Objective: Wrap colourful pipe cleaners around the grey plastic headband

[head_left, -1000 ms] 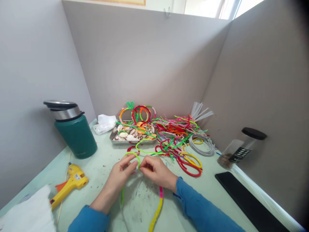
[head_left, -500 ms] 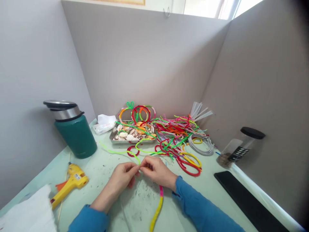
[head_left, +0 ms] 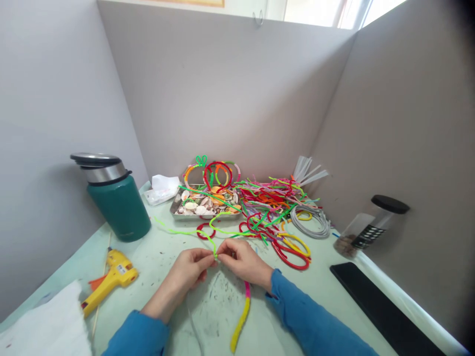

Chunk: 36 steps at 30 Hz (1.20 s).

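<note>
My left hand (head_left: 187, 269) is closed in a pinch on a lime-green pipe cleaner (head_left: 181, 232), whose free end stretches away to the far left over the table. Right beside it, my right hand (head_left: 243, 263) pinches at the same spot, fingertips nearly touching the left ones. From under my right hand a strip wrapped in pink and yellow pipe cleaner (head_left: 242, 319) hangs toward me. A bare grey wire (head_left: 193, 326) runs down from below my left hand. Fingers hide where the wire and wrapped strip join, though they look like one piece.
Behind my hands stand a metal tray (head_left: 204, 216) of shells, pipe-cleaner rings (head_left: 217, 163) and a heap of pipe cleaners (head_left: 267, 195). A grey wire coil (head_left: 309, 222) lies rightward, near a clear jar (head_left: 361, 235). Leftward are a green bottle (head_left: 120, 210) and yellow glue gun (head_left: 111, 282).
The lime-green pipe cleaner's long end has swung from my left hand out to the far left. My left fingers have closed in beside the right ones; the right hand barely moved.
</note>
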Motion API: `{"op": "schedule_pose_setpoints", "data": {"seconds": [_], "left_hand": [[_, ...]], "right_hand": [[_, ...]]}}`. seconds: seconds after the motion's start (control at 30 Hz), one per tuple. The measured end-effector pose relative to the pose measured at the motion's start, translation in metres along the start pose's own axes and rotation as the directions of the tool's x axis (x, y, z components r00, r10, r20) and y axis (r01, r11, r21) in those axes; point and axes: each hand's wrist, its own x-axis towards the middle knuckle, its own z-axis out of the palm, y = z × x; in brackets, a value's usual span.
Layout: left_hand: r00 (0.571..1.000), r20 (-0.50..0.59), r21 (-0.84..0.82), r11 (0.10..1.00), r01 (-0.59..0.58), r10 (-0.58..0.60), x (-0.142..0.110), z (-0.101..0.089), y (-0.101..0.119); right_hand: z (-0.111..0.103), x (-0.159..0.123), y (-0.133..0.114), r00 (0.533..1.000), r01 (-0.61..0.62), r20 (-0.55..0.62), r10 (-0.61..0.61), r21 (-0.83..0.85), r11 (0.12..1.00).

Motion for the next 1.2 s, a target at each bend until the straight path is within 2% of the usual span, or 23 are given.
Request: {"op": "schedule_pose_setpoints", "data": {"seconds": [0.13,0.43,0.57,0.77,0.97,1.2], "left_hand": [[0.999,-0.045,0.057,0.998,0.007,-0.004,-0.001,0.002,0.001],[0.987,-0.117,0.094,0.99,-0.103,0.114,0.003,0.005,-0.004],[0.973,-0.126,0.119,0.977,-0.178,0.193,0.008,0.003,-0.01],[0.974,-0.121,0.148,0.973,-0.174,0.193,0.008,0.004,-0.009],[0.975,-0.104,0.204,0.963,-0.173,0.197,0.006,0.005,-0.008],[0.968,-0.124,0.275,0.945,-0.177,0.218,0.006,0.003,-0.008]], "right_hand": [[0.0,0.0,-0.001,1.0,0.007,-0.022,-0.008,-0.009,1.0],[0.0,0.001,-0.002,0.999,0.007,-0.034,-0.007,0.014,1.0],[0.002,0.001,-0.001,0.998,-0.039,-0.039,0.041,0.059,0.997],[0.005,0.005,0.008,0.986,-0.144,-0.066,0.155,0.147,0.979],[0.004,0.008,0.004,0.993,-0.101,-0.02,0.116,0.37,0.924],[0.002,0.005,-0.002,0.997,0.032,-0.07,-0.015,0.25,0.968]]}}
